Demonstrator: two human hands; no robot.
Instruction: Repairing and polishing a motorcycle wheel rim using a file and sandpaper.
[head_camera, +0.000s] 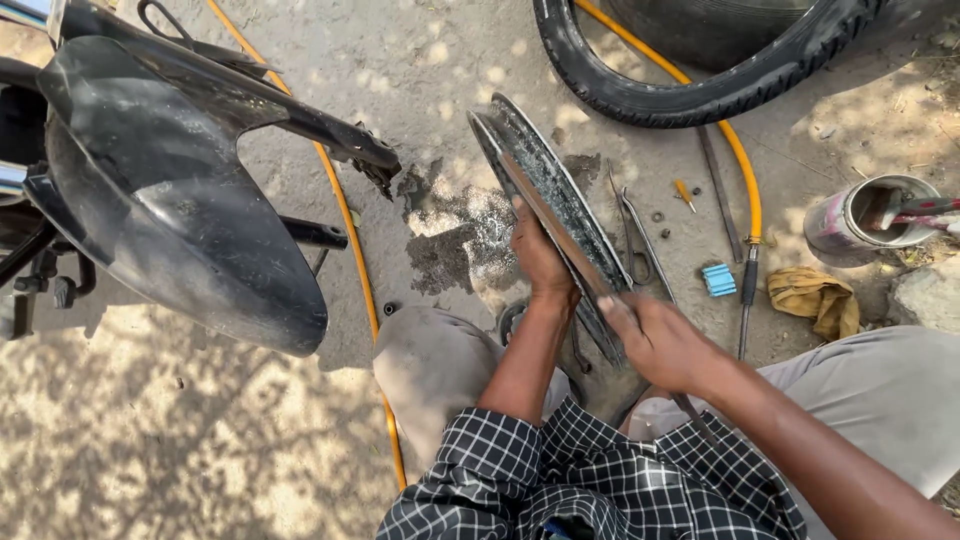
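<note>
We hold a round metal wheel rim up on its edge between our knees, and it leans a little to the left. Our left hand is pressed flat on the left side of the rim, with the fingers close together and pointing up. Our right hand is curled tight around a long flat metal bar (it looks like a tyre lever), and the bar lies along the rim's edge. A black tyre lies on the sandy ground ahead of us, well apart from the rim. An orange hose runs under it. Beside the rim we see pliers, a small blue block, a yellow rag and a tin can. A black motorbike mudguard is on our left.
</note>
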